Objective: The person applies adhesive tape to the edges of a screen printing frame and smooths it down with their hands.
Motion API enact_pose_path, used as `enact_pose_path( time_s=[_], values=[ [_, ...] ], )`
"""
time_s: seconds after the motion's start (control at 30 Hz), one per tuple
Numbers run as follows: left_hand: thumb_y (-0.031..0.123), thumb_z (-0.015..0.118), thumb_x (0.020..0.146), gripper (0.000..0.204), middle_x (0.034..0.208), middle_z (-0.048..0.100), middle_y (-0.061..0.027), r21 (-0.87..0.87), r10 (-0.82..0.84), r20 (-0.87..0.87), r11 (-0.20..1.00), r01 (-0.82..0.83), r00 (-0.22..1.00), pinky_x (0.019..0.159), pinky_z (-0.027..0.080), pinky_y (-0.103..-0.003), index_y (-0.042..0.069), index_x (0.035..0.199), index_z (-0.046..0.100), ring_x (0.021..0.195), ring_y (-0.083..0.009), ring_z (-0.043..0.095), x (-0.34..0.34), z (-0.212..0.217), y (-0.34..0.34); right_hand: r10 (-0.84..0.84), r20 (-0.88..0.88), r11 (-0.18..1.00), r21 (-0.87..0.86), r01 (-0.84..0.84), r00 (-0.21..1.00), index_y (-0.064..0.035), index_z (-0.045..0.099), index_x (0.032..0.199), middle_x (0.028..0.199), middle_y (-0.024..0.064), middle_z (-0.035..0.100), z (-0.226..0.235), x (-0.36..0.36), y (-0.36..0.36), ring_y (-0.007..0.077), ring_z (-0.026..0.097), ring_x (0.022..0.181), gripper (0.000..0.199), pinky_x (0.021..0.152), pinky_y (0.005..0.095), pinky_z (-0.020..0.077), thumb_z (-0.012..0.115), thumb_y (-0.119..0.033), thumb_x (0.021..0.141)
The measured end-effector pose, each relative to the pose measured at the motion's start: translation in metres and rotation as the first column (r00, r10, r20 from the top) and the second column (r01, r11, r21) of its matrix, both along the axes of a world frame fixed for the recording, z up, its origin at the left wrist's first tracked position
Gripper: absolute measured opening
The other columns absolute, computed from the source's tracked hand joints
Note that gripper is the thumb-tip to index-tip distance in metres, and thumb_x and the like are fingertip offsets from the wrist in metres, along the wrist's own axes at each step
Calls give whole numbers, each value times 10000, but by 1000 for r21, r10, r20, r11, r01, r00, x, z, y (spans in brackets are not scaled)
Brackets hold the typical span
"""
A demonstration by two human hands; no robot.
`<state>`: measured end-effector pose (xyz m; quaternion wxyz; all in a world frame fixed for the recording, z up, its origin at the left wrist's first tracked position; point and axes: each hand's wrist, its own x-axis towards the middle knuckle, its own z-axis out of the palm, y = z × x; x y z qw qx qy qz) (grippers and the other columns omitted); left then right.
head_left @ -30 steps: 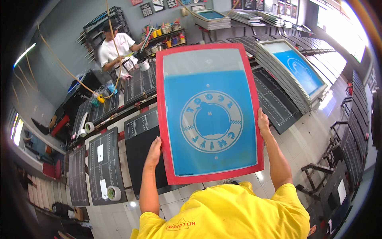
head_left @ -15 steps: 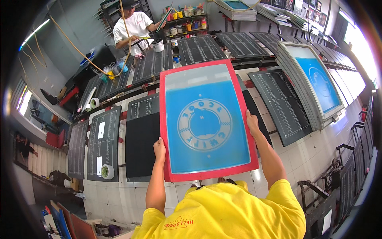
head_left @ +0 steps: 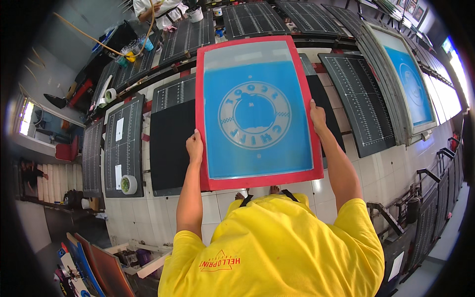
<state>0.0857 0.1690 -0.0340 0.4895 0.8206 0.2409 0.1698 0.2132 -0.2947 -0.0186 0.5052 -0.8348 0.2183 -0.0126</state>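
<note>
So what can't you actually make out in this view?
- Black pallet, head view: its right part is hidden behind the red-framed screen.
- Fingers of the left hand and right hand: curled behind the frame.
- Person at the top edge: cut off by the picture's rim.
- Tape roll: too small for detail.

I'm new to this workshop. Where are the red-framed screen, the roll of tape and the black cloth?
red-framed screen [head_left: 257, 111]: head view, blue middle.
roll of tape [head_left: 128, 184]: head view, its top.
black cloth [head_left: 170, 143]: head view, bare middle.

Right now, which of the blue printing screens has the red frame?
The red-framed screen gripped by the left hand and right hand. The other blue screen, at the right, has a pale grey frame.
</note>
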Motion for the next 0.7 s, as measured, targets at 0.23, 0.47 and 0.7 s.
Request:
enact_pose_path(
  time_s=[0.23, 0.47, 0.7],
  values=[
    [349, 468, 1014, 515, 592, 540, -150, 56, -9, -13, 998, 9, 1000, 603, 399, -406, -77, 746, 580, 572, -212, 460, 1, -2, 0, -23, 8, 995, -95, 24, 1000, 95, 665, 773, 743, 238, 659, -13, 5, -2, 319, 670, 767, 675, 715, 454, 471, 472, -525, 960],
    [333, 481, 1004, 440, 782, 651, -202, 83, -24, -5, 996, 24, 1000, 730, 474, -412, -64, 945, 662, 725, -320, 620, -3, 10, -9, -34, 24, 970, -240, 39, 999, 36, 688, 873, 865, 248, 679, -1, -4, 5, 392, 660, 876, 569, 774, 481, 475, 486, -489, 955],
    [281, 509, 992, 380, 1027, 639, -212, 351, -47, 35, 936, 31, 998, 917, 455, -424, -33, 1132, 669, 1034, -358, 586, -7, 0, 10, 161, 370, 793, -600, 104, 915, -38, 662, 1120, 1116, 181, 617, 10, -24, 18, 375, 570, 1059, 343, 906, 456, 459, 568, -313, 938]
  ],
)
